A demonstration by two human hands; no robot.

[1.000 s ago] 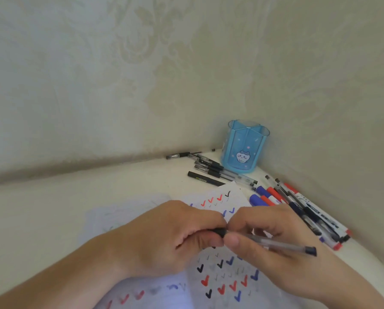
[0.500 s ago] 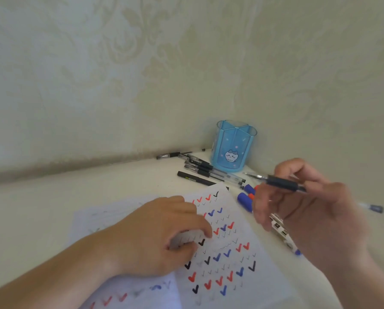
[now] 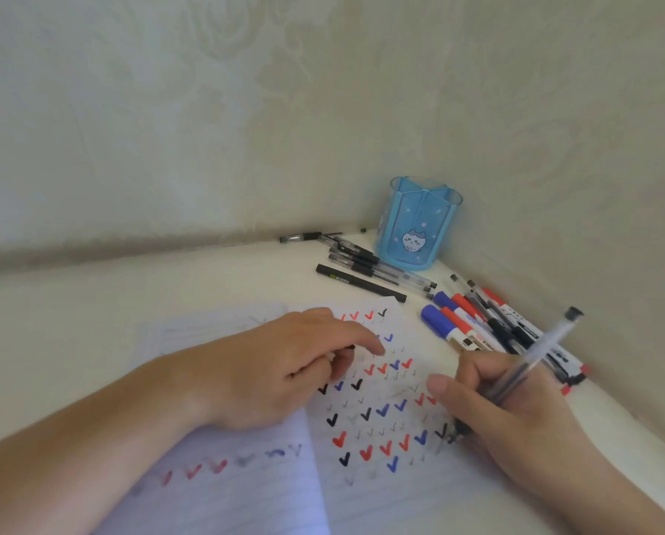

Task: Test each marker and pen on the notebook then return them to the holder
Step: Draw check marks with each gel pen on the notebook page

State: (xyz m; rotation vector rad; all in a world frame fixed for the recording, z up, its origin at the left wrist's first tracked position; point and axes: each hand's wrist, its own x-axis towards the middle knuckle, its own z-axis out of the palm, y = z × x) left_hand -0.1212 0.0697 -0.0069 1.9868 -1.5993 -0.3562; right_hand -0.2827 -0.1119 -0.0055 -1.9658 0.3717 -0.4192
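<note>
An open notebook [image 3: 246,496] covered in red, blue and black check marks lies on the white table. My right hand [image 3: 516,418] grips a clear gel pen [image 3: 539,353], its tip down on the right page and its black end pointing up and to the right. My left hand [image 3: 277,372] rests on the notebook's middle, fingers curled round a small black pen cap [image 3: 351,347], index finger stretched out. The blue translucent holder [image 3: 419,225] with a cat picture stands in the corner and looks empty.
Several black pens [image 3: 362,264] lie left of the holder near the back wall. A pile of red and blue markers and pens [image 3: 473,322] lies along the right wall, just beyond my right hand. Walls close in the corner on two sides.
My hands pulled the pen's cap off; the left kept it. The right hand lifted the pen, turned it, and brought its tip down onto the right page.
</note>
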